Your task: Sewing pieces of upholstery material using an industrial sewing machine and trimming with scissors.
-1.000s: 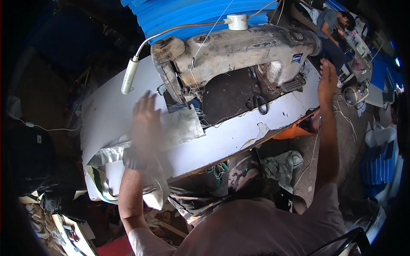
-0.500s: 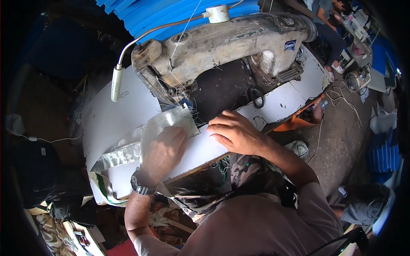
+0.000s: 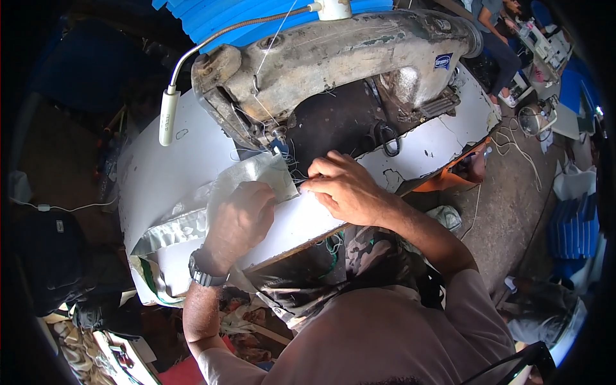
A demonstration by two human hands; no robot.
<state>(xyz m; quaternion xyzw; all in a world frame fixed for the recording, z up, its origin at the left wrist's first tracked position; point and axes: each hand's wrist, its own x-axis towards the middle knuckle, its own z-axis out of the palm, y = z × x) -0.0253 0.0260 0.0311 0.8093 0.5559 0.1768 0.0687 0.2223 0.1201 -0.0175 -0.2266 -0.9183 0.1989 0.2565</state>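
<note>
A pale, translucent plastic-like sheet [image 3: 260, 168] lies on the white sewing table [image 3: 305, 221], its far end by the needle area of a worn, grey sewing machine [image 3: 340, 54]. My left hand [image 3: 242, 217], with a dark watch at the wrist, bears down on the sheet, fingers curled over it. At the sheet's right corner, my right hand [image 3: 346, 189] has thumb and forefinger pinched together; whatever lies between them is too small to make out. Loose threads [image 3: 285, 151] tangle beside the needle area. Black-handled scissors [image 3: 387, 138] rest on the machine's dark bed.
A white lamp [image 3: 169, 119] on a bendable stem hangs over the table's left side. Blue corrugated material [image 3: 218, 25] stands behind the machine. Orange material [image 3: 443, 181] hangs below the right edge. Another person [image 3: 497, 51] sits at the far right near another machine.
My right hand has moved slightly left to the sheet's corner, its fingers drawing together. My left fingers are more curled. The whole view has shifted a little.
</note>
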